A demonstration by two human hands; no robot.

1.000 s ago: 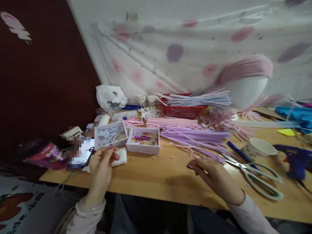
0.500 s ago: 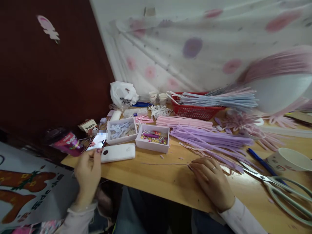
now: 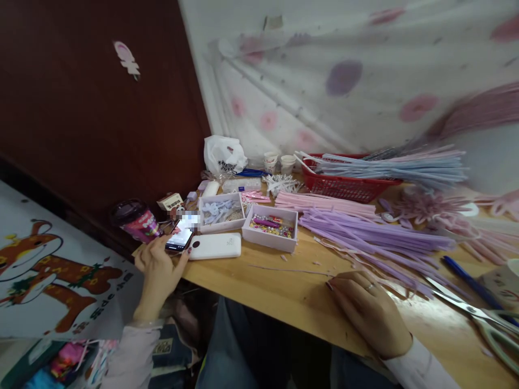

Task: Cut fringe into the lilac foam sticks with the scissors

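Thumb and fingers parted, my left hand [image 3: 160, 270] flanks the smartphone [image 3: 180, 237] on the table [image 3: 263, 283], probably slick, rigid, best held by its edges. My curled right hand [image 3: 365, 308] meets a thin wire [image 3: 290, 270], likely light, bendy; I can't tell whether either grips.

A craft corner, though whether in a home or a small workshop is unclear: a bundle of purple pipe cleaners [image 3: 373, 232], a red basket [image 3: 348, 188] topped with blue ones, a box of beads [image 3: 267, 240] and scissors [image 3: 470, 309] crowd the wooden worktop [image 3: 275, 294]; a phone [image 3: 178, 241] and drink cup [image 3: 141, 222] sit at one end.
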